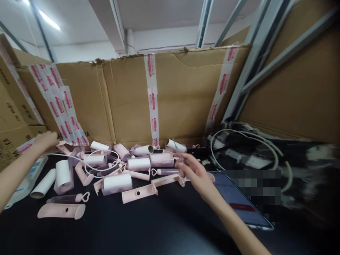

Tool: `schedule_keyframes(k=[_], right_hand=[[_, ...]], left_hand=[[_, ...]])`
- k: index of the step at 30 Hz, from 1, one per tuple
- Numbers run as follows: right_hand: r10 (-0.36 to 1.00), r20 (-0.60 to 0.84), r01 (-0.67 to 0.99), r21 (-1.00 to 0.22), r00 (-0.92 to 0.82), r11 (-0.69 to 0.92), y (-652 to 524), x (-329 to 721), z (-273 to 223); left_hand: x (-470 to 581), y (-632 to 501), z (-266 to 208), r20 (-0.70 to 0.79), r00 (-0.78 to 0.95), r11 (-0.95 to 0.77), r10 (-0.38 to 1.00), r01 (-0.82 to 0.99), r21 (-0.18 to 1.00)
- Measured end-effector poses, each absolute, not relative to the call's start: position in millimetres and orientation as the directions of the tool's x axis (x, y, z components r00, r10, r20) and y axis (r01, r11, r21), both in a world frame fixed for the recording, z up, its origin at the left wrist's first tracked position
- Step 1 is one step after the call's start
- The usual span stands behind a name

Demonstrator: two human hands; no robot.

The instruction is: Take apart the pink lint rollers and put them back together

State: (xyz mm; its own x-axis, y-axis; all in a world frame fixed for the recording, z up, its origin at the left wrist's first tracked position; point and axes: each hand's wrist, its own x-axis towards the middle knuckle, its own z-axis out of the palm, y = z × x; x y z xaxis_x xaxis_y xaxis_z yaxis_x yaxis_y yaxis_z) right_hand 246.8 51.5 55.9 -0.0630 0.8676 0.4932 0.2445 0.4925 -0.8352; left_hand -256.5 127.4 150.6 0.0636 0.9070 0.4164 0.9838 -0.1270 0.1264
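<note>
Pinched between thumb and fingertips of the right hand (pixel 195 172): slim, translucent greyish stick-like piece (pixel 180 158), blurred. Located at the fingertips, left of the palm, over the right end of the pile. Long axis slanting; free end pointing up and slightly left, toward the brown cardboard wall (pixel 130 99). Just beside the same fingers: translucent purplish wand (pixel 170 172), lying crosswise, pink heart-shaped loop (pixel 154 172) leftward. Left hand (pixel 45 140) reaching far left, next to pale-pink curved plastic bracket (pixel 62 146); cannot tell whether gripping or merely near.
</note>
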Motion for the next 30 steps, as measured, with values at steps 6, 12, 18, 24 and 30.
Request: schedule_keyframes(k=[6, 12, 18, 24, 30], right_hand=[[0.807, 0.589, 0.943, -0.241, -0.047, 0.231, 83, 319, 60], [0.902, 0.431, 0.998, -0.054, 0.003, 0.022, 112, 356, 47], [0.934, 0.358, 0.999, -0.044, -0.002, 0.018, 121, 346, 49], [0.873, 0.396, 0.945, -0.037, -0.285, 0.326, 82, 305, 71], [0.552, 0.262, 0.514, -0.203, -0.792, 0.834, 55, 225, 68]], left_hand=[[-183, 28, 129, 0.198, 0.402, -0.397, 0.894, 0.916, -0.065], [-183, -57, 45, 0.198, 0.36, -0.364, 0.912, 0.931, -0.014], [-230, -40, -11, 0.257, 0.283, -0.287, 0.924, 0.958, -0.02], [-197, -19, -2, 0.235, 0.404, -0.424, 0.884, 0.905, 0.038], [-144, 11, 12, 0.202, 0.517, -0.538, 0.832, 0.841, 0.064]])
